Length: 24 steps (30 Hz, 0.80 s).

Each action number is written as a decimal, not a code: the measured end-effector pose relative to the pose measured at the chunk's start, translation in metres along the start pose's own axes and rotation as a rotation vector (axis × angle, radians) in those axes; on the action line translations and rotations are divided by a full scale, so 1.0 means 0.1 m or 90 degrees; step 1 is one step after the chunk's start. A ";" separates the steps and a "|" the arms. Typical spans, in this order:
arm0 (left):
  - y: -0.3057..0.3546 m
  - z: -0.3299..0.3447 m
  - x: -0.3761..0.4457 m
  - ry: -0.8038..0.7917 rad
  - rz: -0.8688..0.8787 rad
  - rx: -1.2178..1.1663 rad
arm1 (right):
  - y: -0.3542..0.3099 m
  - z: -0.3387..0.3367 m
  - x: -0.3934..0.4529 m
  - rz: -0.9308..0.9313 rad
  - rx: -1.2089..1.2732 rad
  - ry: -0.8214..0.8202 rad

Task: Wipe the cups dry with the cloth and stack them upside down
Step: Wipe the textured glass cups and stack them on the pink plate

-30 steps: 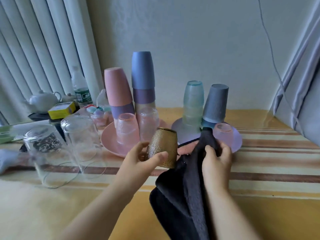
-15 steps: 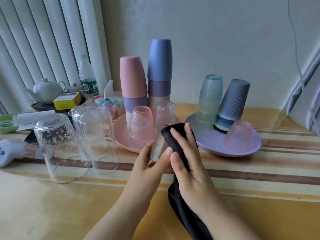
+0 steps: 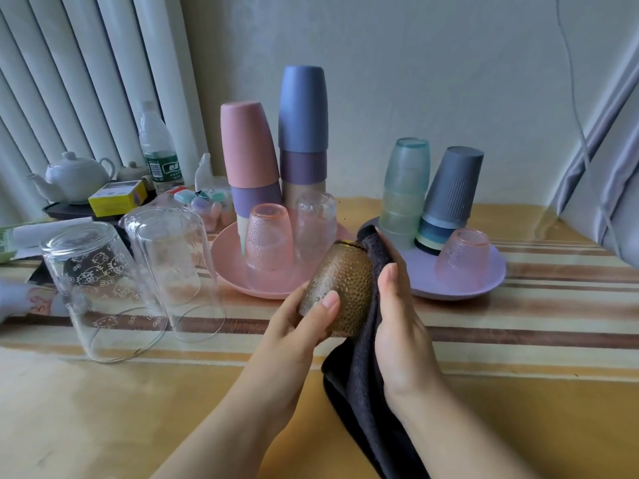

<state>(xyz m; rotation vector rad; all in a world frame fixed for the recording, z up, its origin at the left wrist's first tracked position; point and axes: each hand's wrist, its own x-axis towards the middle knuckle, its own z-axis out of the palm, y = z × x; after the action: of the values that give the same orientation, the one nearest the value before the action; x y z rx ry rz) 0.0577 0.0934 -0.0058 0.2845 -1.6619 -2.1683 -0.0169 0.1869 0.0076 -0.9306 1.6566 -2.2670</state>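
Note:
My left hand (image 3: 304, 319) grips a small amber dimpled glass cup (image 3: 345, 288), tilted, in front of the plates. My right hand (image 3: 397, 312) holds the dark cloth (image 3: 359, 392) against the cup's right side; the cloth hangs down to the table. On the pink plate (image 3: 228, 267) stand upside-down stacks of pink and blue cups (image 3: 302, 108) and small textured glasses (image 3: 268, 240). The purple plate (image 3: 484, 285) carries a green stack (image 3: 406, 178), a grey stack (image 3: 453, 188) and a pink glass (image 3: 461, 257).
Two large clear glasses (image 3: 90, 271) stand upside down at the left. Behind them are a white teapot (image 3: 74, 176), a yellow box (image 3: 117, 200) and a water bottle (image 3: 159, 150). A curtain (image 3: 608, 174) hangs at the right edge.
The amber cup, hidden under the cloth half a second ago, now shows again in my left hand. The cloth has slid to the cup's right side under my right hand.

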 end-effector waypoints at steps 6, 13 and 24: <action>-0.02 -0.05 0.07 -0.015 -0.012 -0.082 | 0.02 0.04 -0.03 0.240 0.113 -0.049; 0.00 -0.05 0.07 0.058 0.114 0.057 | 0.04 0.02 -0.02 0.162 0.059 -0.001; 0.05 -0.01 0.02 0.102 0.195 0.294 | 0.03 0.10 -0.09 -0.017 -0.086 0.001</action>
<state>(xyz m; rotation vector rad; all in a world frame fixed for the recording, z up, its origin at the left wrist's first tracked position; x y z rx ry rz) 0.0570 0.0904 -0.0016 0.2982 -1.9500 -1.4894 -0.0048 0.1819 0.0036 -0.9853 1.8272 -2.1964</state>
